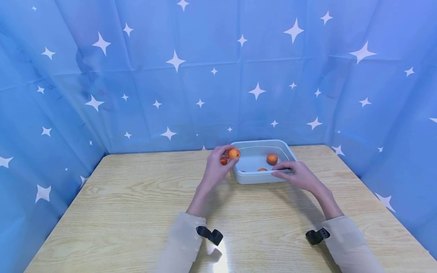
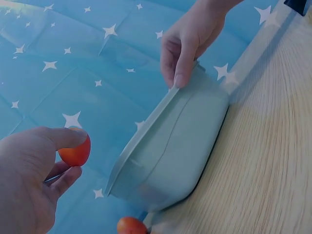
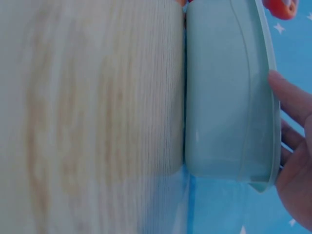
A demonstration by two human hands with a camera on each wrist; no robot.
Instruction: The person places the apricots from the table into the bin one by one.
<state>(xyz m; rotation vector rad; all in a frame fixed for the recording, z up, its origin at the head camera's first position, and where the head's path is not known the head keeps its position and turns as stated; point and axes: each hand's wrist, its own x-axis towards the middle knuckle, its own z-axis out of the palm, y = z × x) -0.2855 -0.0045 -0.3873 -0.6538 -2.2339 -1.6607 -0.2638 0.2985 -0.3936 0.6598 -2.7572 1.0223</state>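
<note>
My left hand (image 1: pixel 216 168) pinches a small round orange-red fruit (image 1: pixel 234 153) between thumb and fingers, raised at the left end of a pale blue plastic bin (image 1: pixel 254 178). Another such fruit (image 2: pixel 130 225) lies on the table beside that end, partly hidden by the left fingers in the head view. With its thumb on the outside, my right hand (image 1: pixel 298 176) grips the near rim of the bin toward the right corner. Inside the bin lie an orange-red fruit (image 1: pixel 272 159) and, partly hidden behind the near wall, a second one (image 1: pixel 262 169).
The bin stands near the back edge of a light wood-grain table (image 1: pixel 136 197). A blue curtain (image 1: pixel 211 87) with white stars hangs close behind and along both sides. Each sleeve carries a small black wrist camera (image 1: pixel 214 236).
</note>
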